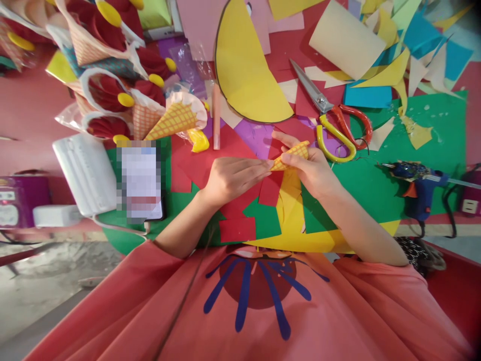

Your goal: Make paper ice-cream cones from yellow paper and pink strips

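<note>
A small yellow paper cone [290, 157] with an orange grid pattern is held between both hands above the table. My left hand [236, 180] pinches its narrow tip at the left end, fingers pressed together. My right hand [313, 168] grips the wider end, thumb on top and a finger stretched out behind. Just right of this hand lie scissors [326, 108] with one red and one yellow handle, blades parted. Beneath the hands are red paper pieces [237, 229] and a yellow strip [291, 200]. Beyond them rests a yellow foam sheet [248, 70] with a curved edge.
Finished-looking cones [176, 118] with ruffled tops crowd the left back. A phone [141, 183] and a white power bank [85, 175] lie at left. A blue glue gun [419, 190] sits at right. Paper scraps [391, 75] and a cream roll [346, 40] fill the back right.
</note>
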Demonstrator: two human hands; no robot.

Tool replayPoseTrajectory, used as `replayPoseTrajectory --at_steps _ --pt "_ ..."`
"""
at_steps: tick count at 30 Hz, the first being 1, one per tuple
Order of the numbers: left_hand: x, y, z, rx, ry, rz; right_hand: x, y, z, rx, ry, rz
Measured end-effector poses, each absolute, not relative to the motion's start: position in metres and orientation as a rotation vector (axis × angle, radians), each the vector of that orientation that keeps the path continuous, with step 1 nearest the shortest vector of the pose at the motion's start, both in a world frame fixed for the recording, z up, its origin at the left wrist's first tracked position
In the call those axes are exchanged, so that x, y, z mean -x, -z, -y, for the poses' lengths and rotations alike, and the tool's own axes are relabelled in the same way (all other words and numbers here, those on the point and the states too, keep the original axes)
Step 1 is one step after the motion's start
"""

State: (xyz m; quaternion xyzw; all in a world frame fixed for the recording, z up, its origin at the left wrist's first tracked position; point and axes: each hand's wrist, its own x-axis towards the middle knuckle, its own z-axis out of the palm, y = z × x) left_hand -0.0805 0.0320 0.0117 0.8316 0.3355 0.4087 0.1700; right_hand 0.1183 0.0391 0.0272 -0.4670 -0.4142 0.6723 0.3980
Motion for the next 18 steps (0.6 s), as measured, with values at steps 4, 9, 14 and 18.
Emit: replayPoseTrajectory --at_steps 4,9,14,18 --pt "0.079 -0.011 -0.032 -2.414 -1.239 -0.911 -0.119 -0.026 -0.039 1.172 -1.706 1.023" --pt "0.079 -0.011 -0.033 -2.5 -1.22 -0.905 -0.119 -0.026 -0.039 1.217 -1.677 1.101" --pt "0.078 -0.018 -0.031 -2.249 -1.162 -0.984 -0.12 -0.024 -0.037 1.192 -1.63 1.127" --pt "0.074 -0.025 -0.03 -1.705 -0.961 -1.155 -0.121 -0.024 -0.035 1.125 -1.511 1.247"
